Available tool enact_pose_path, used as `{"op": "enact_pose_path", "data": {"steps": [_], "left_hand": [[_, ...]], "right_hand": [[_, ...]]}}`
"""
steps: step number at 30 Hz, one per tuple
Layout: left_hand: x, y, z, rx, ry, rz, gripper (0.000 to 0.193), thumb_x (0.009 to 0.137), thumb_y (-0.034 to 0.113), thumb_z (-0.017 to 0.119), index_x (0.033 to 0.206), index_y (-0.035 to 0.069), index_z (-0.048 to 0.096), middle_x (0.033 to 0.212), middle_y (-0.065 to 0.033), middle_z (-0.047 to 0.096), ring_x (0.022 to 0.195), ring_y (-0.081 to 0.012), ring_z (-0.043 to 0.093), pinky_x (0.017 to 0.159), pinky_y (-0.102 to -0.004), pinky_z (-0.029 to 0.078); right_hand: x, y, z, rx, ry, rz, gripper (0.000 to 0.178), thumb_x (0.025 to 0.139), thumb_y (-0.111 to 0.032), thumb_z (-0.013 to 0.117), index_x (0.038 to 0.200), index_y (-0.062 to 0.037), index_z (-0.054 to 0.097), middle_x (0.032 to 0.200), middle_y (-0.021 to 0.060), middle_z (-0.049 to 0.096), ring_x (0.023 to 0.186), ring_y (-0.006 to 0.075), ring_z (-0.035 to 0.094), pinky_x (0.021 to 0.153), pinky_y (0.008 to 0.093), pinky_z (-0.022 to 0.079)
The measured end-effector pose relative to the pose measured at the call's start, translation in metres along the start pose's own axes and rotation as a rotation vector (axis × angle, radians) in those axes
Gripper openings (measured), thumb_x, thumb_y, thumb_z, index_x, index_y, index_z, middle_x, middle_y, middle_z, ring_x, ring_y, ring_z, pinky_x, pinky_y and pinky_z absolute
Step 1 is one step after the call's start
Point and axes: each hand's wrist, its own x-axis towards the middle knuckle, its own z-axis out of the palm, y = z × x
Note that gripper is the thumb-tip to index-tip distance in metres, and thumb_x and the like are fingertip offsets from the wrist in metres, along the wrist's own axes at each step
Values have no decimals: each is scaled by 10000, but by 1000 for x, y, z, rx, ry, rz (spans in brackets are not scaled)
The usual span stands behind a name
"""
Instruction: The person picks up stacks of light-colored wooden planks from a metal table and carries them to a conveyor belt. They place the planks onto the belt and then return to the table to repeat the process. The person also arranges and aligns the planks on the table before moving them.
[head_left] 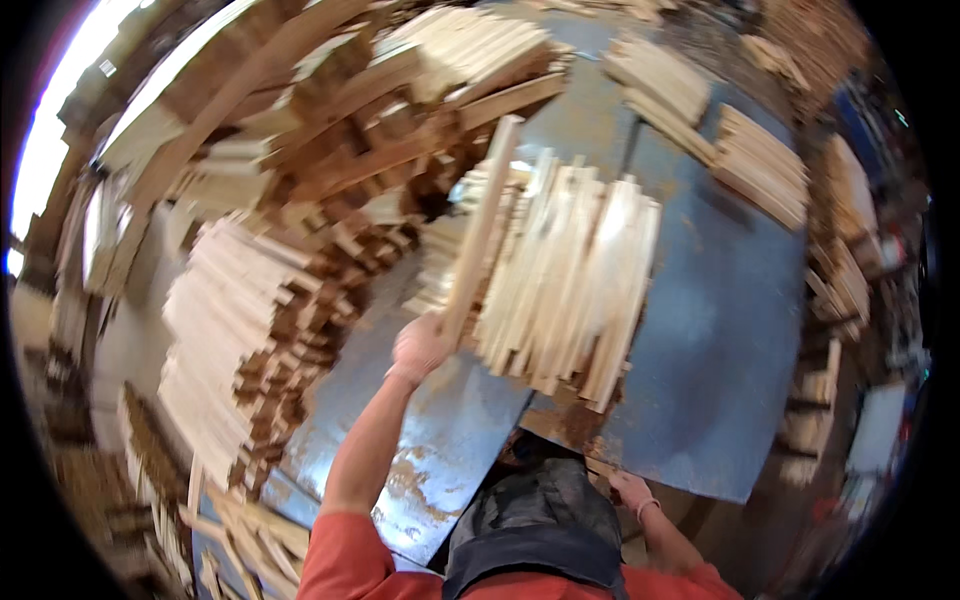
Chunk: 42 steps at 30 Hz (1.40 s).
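Observation:
My left hand (422,345) is closed round the near end of a long wooden strip (485,230), which slants up and away over the metal table. Just right of that strip lies a layer of pale wooden strips (570,280), side by side with uneven ends. More short strips (437,262) show at its left. Low by the table's near edge is my right hand (630,490), its fingers curled beside a bit of light wood (603,468). What they grip is too small and blurred to make out.
A big stack of squared sticks (225,320) stands at the left, with piled timber (400,140) behind it. Wood bundles (760,165) lie at the far right of the sawdust-strewn metal table (720,330). Loose offcuts (255,530) sit at the lower left.

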Motion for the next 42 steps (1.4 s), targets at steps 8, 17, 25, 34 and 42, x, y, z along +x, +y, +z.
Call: {"op": "enact_pose_path", "data": {"steps": [8, 17, 25, 34, 42], "left_hand": [[44, -23, 52, -170, -252, 317, 593, 1095, 473, 439, 1458, 44, 631, 1446, -207, 668, 1373, -388, 592, 1189, -439, 439], [-113, -44, 85, -814, 2, -172, 598, 1060, 473, 577, 1433, 11, 646, 1435, -214, 678, 1374, -353, 605, 1165, -412, 441], [-247, -260, 124, -886, 462, -609, 637, 982, 439, 700, 1445, 7, 631, 1407, -219, 693, 1304, -342, 665, 1103, -410, 509], [-223, -373, -113, -398, 858, -762, 1156, 801, 421, 907, 1671, -21, 285, 1553, -233, 575, 1432, -388, 543, 1206, -443, 438], [-148, -412, -169, -481, 698, -849, 1335, 658, 435, 965, 1667, -58, 243, 1526, -266, 547, 1437, -449, 465, 1248, -423, 366]], "right_hand": [[84, 37, -57, -1090, -121, -658, 345, 1003, -353, 659, 1091, -34, 758, 899, 110, 700, 819, 254, 665, 737, 391, 520], [14, -152, 38, -1318, -347, -471, 329, 1054, -254, 514, 1199, -47, 726, 1100, 204, 737, 1116, 453, 667, 899, 471, 537], [-93, -352, 292, -1289, -615, -714, 630, 982, -432, 645, 1450, -17, 574, 1349, 291, 666, 1266, 433, 644, 1058, 450, 510], [-93, -553, 547, -1109, 94, -1494, 1088, 872, -412, 775, 1719, -70, 185, 1729, 244, 312, 1548, 396, 402, 1250, 494, 377], [-60, -648, 621, -1396, 215, -1110, 1104, 803, -310, 762, 1716, -86, 184, 1653, 249, 453, 1458, 405, 530, 1222, 446, 440]]}}
